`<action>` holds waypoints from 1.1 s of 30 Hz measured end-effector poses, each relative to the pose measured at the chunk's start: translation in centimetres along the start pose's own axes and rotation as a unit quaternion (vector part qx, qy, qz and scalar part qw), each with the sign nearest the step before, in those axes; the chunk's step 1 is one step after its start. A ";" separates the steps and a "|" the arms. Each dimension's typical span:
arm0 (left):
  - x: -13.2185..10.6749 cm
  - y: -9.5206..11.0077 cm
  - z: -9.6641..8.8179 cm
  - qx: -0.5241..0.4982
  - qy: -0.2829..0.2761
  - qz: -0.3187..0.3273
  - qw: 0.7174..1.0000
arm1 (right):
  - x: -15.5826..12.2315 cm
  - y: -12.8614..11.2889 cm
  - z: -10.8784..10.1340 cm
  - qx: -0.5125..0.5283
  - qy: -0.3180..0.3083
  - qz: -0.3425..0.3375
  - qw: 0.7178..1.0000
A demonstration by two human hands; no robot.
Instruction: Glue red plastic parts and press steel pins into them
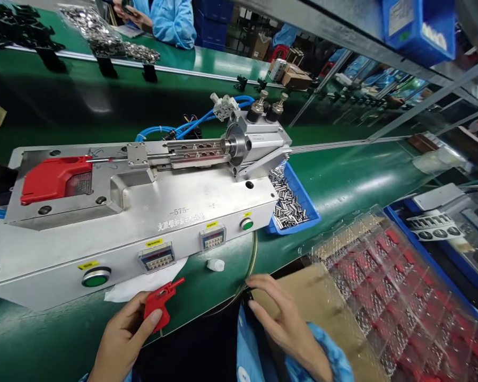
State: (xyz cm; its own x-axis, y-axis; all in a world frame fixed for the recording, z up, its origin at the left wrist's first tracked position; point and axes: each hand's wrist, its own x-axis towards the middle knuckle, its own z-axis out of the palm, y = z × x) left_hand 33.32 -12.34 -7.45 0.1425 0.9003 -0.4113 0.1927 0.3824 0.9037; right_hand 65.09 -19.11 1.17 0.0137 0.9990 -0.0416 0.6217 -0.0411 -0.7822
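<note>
My left hand [123, 331] grips a red plastic housing [158, 306] between thumb and fingers, with a thin red stem pointing up to the right. It is in front of a metal bench press [223, 191]. Another red housing [50, 179] lies in the press's fixture at the left, a thin rod reaching its right end. My right hand [280, 318] is at the bench's front edge, thumb and forefinger curled close together around something small and black that I cannot make out. A small white cap-like piece [215, 265] stands on the green bench between the hands and the press.
A blue bin [313, 216] of small metal pins stands right of the press. Clear trays [366, 313] with red parts lie at the lower right over cardboard [302, 289]. Blue air hoses [194, 124] run behind the press. Across the bench, a co-worker's blue sleeve [173, 24] shows.
</note>
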 end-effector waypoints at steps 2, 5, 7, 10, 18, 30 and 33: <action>0.1 -0.6 -0.2 0.001 -0.016 0.006 1.000 | -1.8 -1.0 -3.4 -0.043 -0.033 0.011 0.998; 0.5 -1.4 -0.8 0.006 -0.059 0.013 0.998 | -3.2 -2.6 -8.1 -0.102 -0.062 0.019 0.993; 0.9 -1.9 -1.1 0.004 -0.077 0.022 0.997 | -2.5 -3.3 -10.8 -0.130 -0.077 0.017 0.988; 1.4 -2.5 -1.2 -0.006 -0.091 0.033 0.995 | 1.5 -2.9 -13.7 -0.181 -0.071 0.010 0.981; 1.4 -1.8 1.0 -0.072 -0.049 0.054 0.995 | 18.6 3.1 -13.0 -0.460 -0.107 0.167 0.866; 2.0 -2.9 0.6 -0.052 -0.128 0.051 0.989 | 16.2 3.2 -16.8 -0.376 -0.090 0.066 0.920; 2.3 -3.0 0.5 -0.047 -0.143 0.060 0.987 | 14.0 1.1 -17.8 -0.282 -0.046 0.046 0.957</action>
State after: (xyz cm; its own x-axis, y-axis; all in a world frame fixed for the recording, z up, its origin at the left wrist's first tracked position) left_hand 33.57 -11.50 -11.19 0.4294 0.8499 -0.3053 0.0681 0.3066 0.9494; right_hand 79.92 -4.87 10.85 0.0360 0.9847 -0.1702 0.9456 -0.0886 -0.3129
